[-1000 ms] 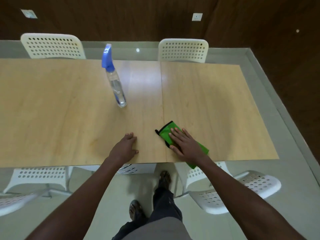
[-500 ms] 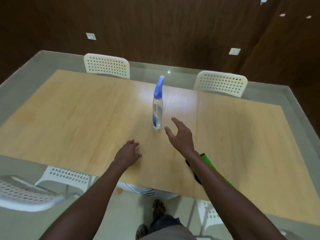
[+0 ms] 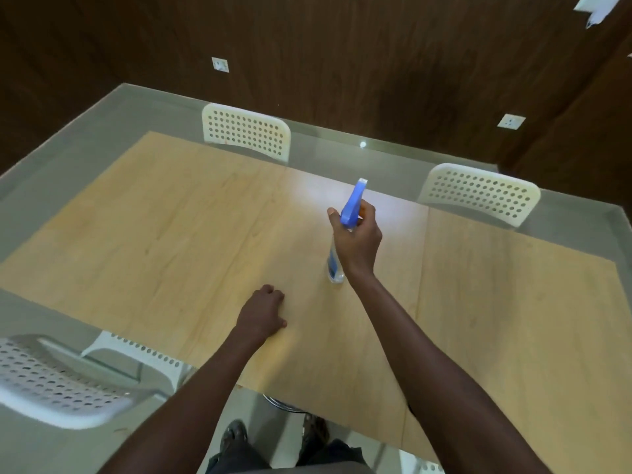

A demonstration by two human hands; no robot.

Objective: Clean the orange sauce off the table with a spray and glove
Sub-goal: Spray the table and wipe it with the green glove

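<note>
Step in hand: fetching the spray bottle [image 3: 337, 265]. My right hand [image 3: 357, 239] has its grip closed round the neck; my left hand [image 3: 265, 313] rests loosely curled on the desk [image 3: 171, 234]. Next: lift, aim at sauce.

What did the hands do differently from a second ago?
The right hand left the green glove, reached forward and closed its grip around the spray bottle, which stands in place on the table. The left hand stayed resting on the table. The glove is out of view now.
</note>
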